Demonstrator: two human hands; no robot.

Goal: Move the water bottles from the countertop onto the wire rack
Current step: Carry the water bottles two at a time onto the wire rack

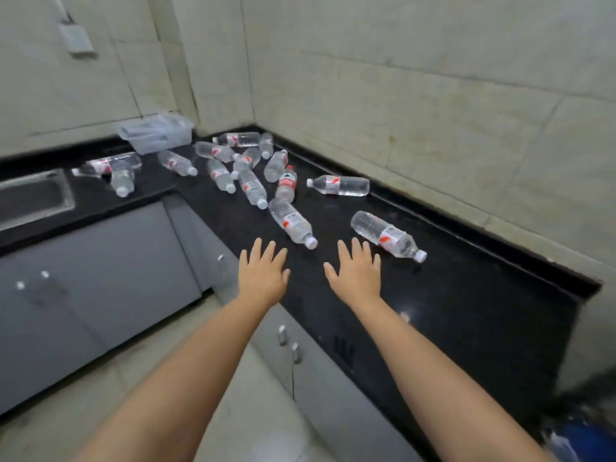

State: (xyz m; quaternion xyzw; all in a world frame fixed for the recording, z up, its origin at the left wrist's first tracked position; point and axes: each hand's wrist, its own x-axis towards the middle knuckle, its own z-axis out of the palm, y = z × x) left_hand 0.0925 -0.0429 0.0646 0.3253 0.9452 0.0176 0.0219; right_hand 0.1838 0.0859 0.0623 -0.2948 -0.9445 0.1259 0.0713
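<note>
- While stretched forward over the front edge of the black polished stone countertop (466,328), left hand (265,276) and right hand (356,273) side by side, palms down, fingers spread wide and flat, gripping nothing.
- Just beyond the left fingertips, a clear plastic water bottle with a white cap and red-marked label (292,223), lying on its side, cap toward the hands, not touched.
- Just beyond and to the right of the right hand, a second clear capped bottle (388,235), lying flat, cap pointing right, near the raised back lip by the wall.
- Farther back, one bottle alone near the wall (338,185), lying crosswise.
- Deeper toward the corner, a loose heap of about a dozen more clear bottles (246,168), all on their sides, some touching or overlapping; one with a full red label (286,183).
- On the left run of the counter, a few more bottles (115,170) between a steel sink (33,198) and a clear plastic lidded box (156,131) against the tiled wall.
- Bare dark surface between the hands and the right end of the counter, open from front edge to back lip.
- Below the front edge, grey cabinet doors with small metal knobs (100,278) and pale floor tile.
- Wire rack nowhere in view.
</note>
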